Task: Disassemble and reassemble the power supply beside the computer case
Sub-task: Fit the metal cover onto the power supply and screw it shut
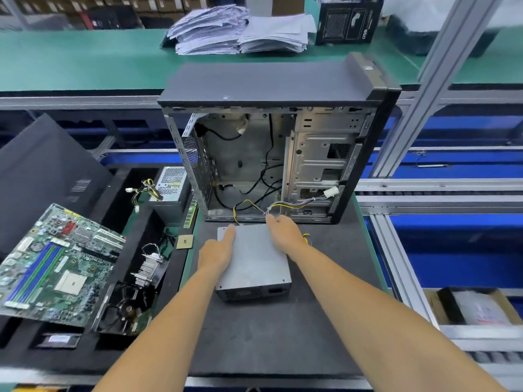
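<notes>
A person's 2 bare hands rest on a grey metal power supply [254, 258] lying flat on a dark mat [268, 335] on the tabletop, directly in front of an open computer case [283, 142]. The left hand [216, 251] lies on the unit's left edge with its grip released, the index finger stretched straight toward the far left corner. The right hand [284, 232] sits on the far right part of the top; its fingers reach over the far edge beside a bundle of coloured wires [297, 205], and whether that grip is grasping anything cannot be told. The wires run from the unit into the case, ending at a white connector [331, 191]. The case stands upright with its side panel off, showing bare metal, loose black cables and a drive cage.

To the left, a black foam tray [135, 267] holds a green motherboard [56, 264], tilted, a finned heatsink [150, 267] and a black fan [124, 306]. A 2nd power supply [171, 188] with its own wires sits at the tray's far end, just beside the case. A memory stick [190, 215] and a square processor chip [184, 241] lie between tray and mat. Stacked papers [240, 29] and a black box [349, 19] sit on a green bench [85, 58] behind.
</notes>
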Motion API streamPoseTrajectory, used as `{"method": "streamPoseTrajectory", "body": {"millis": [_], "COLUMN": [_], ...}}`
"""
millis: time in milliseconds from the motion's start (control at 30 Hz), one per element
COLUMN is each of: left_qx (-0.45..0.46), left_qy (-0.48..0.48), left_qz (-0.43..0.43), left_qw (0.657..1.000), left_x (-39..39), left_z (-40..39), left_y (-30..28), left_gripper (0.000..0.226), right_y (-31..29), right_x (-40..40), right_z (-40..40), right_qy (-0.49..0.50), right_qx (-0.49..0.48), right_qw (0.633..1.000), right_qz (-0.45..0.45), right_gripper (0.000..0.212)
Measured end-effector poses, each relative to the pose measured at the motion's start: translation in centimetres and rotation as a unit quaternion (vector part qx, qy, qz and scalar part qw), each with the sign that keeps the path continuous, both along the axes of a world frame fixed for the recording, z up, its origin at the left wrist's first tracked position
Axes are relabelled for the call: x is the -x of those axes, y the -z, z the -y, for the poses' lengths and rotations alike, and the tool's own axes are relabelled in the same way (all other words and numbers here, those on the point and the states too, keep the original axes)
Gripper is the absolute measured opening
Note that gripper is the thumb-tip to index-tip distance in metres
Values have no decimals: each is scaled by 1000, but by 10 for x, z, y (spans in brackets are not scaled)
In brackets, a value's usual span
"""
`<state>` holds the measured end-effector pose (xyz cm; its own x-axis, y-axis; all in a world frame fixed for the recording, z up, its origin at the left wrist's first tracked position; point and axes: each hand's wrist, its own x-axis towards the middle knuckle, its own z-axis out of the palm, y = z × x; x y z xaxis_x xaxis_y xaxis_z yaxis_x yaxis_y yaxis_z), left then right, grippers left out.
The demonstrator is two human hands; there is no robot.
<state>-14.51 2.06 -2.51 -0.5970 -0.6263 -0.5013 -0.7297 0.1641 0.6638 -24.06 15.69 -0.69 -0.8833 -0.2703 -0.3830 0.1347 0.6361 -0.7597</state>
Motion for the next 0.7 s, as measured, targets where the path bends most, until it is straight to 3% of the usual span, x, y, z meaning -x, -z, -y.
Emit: {"method": "streamPoseTrajectory", "body": {"millis": [167,333,500,600,700], "left_qx": [101,110,134,144,147], "left_qy": [48,85,94,75,69], "left_qz": [43,55,60,59,52], "left_qw": [993,989,985,985,985], "left_x": [4,13,20,20,19], "left_z": [-1,-22,-24,-26,-29], "left_y": [-4,-3,0,1,0], "left_gripper": [97,100,99,97,94], "right_y": [8,10,15,18,16], "right_x": [-1,9,13,8,4], "right_z": [5,-11,-12,-11,-12], "right_qy": [2,5,-5,-65,-76], "right_qx": [-32,-119,-147,-223,-243], "right_qw": [999,990,981,952,943], "right_qz": [-26,-79,-127,-201,-213], "right_gripper": [37,35,46,31,24]}}
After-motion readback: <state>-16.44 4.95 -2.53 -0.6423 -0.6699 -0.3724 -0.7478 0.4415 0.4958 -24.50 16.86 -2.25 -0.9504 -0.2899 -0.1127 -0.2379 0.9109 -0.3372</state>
